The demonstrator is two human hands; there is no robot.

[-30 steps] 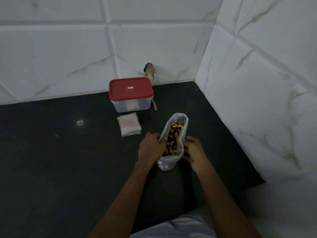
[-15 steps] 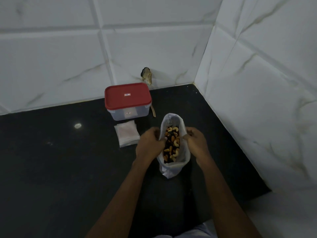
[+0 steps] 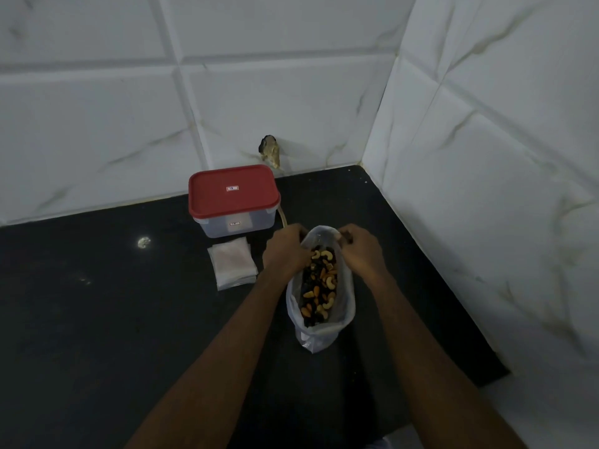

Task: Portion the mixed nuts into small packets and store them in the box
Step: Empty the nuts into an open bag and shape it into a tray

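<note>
Fingers point(image 3: 344, 236) of both hands gripped the rim of a translucent white plastic bag point(image 3: 319, 333), the left hand point(image 3: 285, 252) curled round its left edge and the right hand point(image 3: 361, 252) pinching the right, spreading the mouth over a load of mixed nuts point(image 3: 319, 286): cashews, almonds and darker pieces. The bag stood on a black stone counter point(image 3: 97, 319) in a corner of white marbled wall tiles point(image 3: 486, 189). Just beside the left hand lay a flat stack of small clear plastic packets point(image 3: 231, 262), apparently unfilled, and behind it, near the wall, a clear rectangular plastic box point(image 3: 233, 224) sat with its red lid point(image 3: 233, 196) on. The job appeared to be at its opening step, with the supply bag opened and no portion yet made. The next move would likely call for one hand to release the rim, take a packet from the stack and open it, while the other steadied the bag against tipping.
</note>
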